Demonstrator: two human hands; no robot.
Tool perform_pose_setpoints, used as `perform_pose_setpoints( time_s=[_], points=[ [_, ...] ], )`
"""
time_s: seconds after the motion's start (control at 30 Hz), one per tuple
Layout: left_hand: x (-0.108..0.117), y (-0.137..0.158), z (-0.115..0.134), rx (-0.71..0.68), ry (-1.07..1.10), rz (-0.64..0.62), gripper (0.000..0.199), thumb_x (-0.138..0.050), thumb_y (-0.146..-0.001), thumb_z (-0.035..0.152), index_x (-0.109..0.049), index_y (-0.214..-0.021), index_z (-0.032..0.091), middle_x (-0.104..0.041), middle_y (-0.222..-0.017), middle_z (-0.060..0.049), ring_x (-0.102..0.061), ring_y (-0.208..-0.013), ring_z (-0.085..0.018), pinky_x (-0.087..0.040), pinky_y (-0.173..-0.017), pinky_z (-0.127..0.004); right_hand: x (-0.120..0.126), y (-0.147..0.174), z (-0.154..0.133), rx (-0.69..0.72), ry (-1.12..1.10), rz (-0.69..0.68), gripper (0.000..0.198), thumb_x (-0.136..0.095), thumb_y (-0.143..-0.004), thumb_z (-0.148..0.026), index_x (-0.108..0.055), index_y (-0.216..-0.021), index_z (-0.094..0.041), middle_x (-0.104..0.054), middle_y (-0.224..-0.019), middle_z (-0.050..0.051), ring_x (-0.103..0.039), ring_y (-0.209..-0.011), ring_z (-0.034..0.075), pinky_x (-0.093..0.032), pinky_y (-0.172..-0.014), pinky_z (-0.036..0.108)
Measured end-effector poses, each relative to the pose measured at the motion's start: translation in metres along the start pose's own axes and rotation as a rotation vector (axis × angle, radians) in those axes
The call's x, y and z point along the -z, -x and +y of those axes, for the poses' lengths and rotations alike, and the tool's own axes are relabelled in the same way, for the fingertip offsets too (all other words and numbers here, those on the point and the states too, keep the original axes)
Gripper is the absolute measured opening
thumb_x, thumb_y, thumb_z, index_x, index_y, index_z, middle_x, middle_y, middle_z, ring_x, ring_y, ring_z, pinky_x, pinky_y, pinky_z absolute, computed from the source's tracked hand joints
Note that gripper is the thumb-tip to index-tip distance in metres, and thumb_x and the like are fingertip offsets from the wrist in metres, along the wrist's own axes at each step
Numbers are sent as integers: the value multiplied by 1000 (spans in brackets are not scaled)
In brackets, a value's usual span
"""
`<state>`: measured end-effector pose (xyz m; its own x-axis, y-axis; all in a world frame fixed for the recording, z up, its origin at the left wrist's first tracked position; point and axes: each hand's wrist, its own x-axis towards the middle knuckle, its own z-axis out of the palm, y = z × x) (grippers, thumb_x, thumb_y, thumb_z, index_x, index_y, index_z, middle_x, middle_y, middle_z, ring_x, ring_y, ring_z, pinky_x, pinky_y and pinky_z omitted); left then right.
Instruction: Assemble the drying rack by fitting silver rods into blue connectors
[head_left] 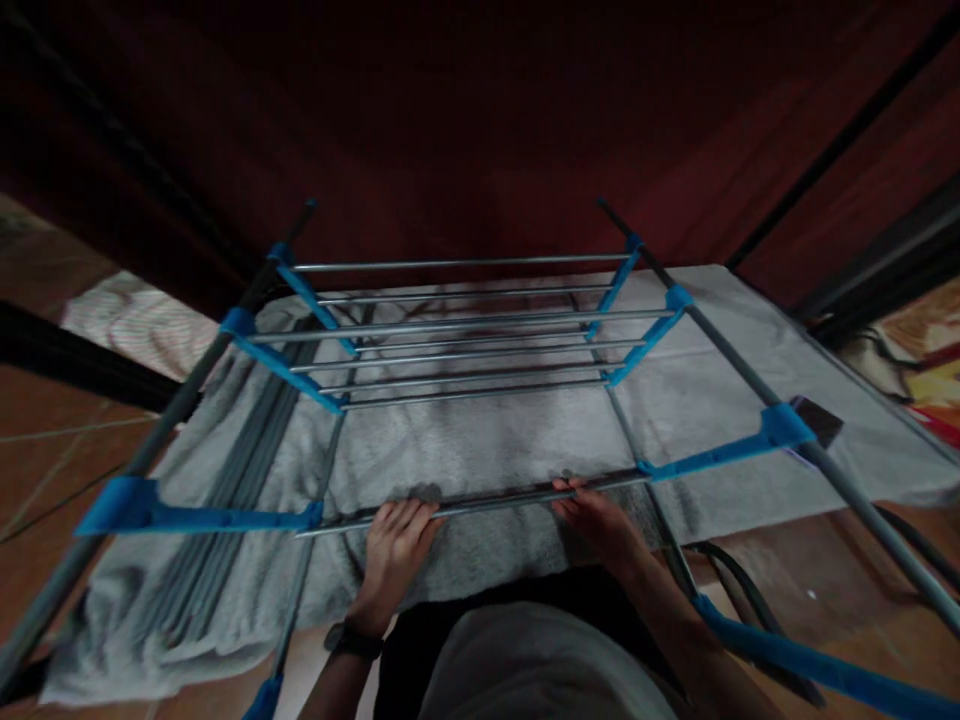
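A thin grey metal rod (pixel 495 500) runs crosswise in front of my body. My left hand (pixel 397 545) is closed around it left of the middle, and my right hand (pixel 596 515) grips it with the fingers further right. The rod's right end meets the inner tip of the right blue plastic bracket (pixel 709 460). Its left end lies at the tip of the left blue bracket (pixel 217 520); whether it is seated there I cannot tell. Beyond, several rods (pixel 465 325) span two pairs of blue brackets on the grey upright poles (pixel 724 340) of a rack frame.
Several loose grey rods (pixel 247 480) lie on a grey blanket (pixel 480 440) at the left. A dark flat object (pixel 817 420) rests on the blanket behind the right pole. A dark red surface (pixel 450 130) rises behind the rack. Another blue bracket (pixel 810 650) sits low at the right.
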<state>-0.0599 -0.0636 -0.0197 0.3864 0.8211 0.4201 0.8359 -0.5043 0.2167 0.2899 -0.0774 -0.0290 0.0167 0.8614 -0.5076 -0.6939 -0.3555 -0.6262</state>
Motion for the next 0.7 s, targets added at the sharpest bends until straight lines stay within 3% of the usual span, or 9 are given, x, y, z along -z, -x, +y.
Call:
perform_pose_setpoints(
  time_s=[0.13, 0.4, 0.6, 0.7],
  points=[
    [2, -1, 6, 53, -13, -61, 20, -54, -103, 31, -72, -101, 23, -76, -89, -4, -69, -84, -20, -46, -83, -37, 0, 2, 2, -56, 88, 53, 35, -96, -67, -41, -78, -92, -25, -83, -107, 5, -78, -105, 25, -61, -99, 42],
    [3, -2, 15, 71, 5, -97, 20, -52, -104, 31, -71, -106, 23, -73, -89, -5, -66, -87, -21, -45, -86, -38, 7, 1, 9, 29, 145, 171, 38, -98, -64, -42, -80, -91, -24, -83, -105, 7, -80, -96, 26, -66, -89, 39],
    [8, -6, 19, 96, 14, -133, 23, -50, -105, 33, -71, -104, 23, -72, -89, -5, -65, -87, -21, -45, -87, -41, 5, 3, 12, 83, 141, 222, 37, -97, -65, -46, -80, -92, -26, -83, -100, 5, -78, -105, 27, -63, -99, 43],
    [8, -6, 20, 108, 20, -142, 24, -49, -105, 34, -70, -104, 23, -72, -90, -5, -65, -88, -21, -45, -88, -40, 0, 3, 15, 61, 153, 182, 34, -96, -66, -45, -80, -90, -28, -83, -100, 3, -77, -111, 27, -62, -102, 44]
  ],
)
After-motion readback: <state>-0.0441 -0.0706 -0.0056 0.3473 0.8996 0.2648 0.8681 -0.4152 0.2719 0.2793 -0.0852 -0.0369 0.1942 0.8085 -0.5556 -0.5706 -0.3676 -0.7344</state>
